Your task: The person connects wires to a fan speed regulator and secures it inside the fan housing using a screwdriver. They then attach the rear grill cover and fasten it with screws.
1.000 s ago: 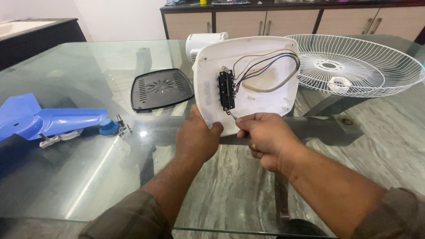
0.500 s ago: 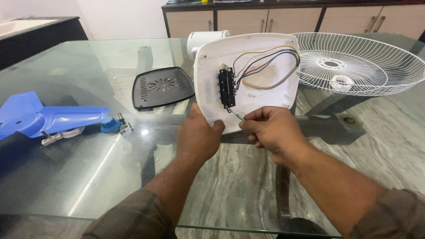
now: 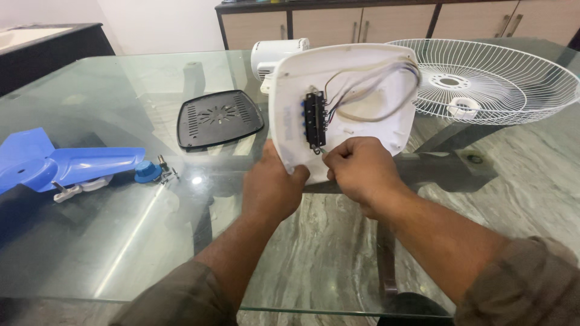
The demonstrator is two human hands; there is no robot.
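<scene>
Head view: glass table (image 3: pixel 121 241), wooden cabinets (image 3: pixel 374 24) behind.

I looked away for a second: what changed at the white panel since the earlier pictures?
Little changed. The right hand slid slightly up toward the black switch block, its grip kept on a thin tool. The left hand still holds the white panel upright. Blue blade and grille unmoved.

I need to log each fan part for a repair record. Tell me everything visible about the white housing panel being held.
The white housing panel is a rounded-square shell, plastic by its look, held tilted up with its hollow inside facing the camera. A black switch block sits upright inside, with coloured wires looping from it. The left hand grips its lower edge; the right hand pinches at the block's base.
</scene>
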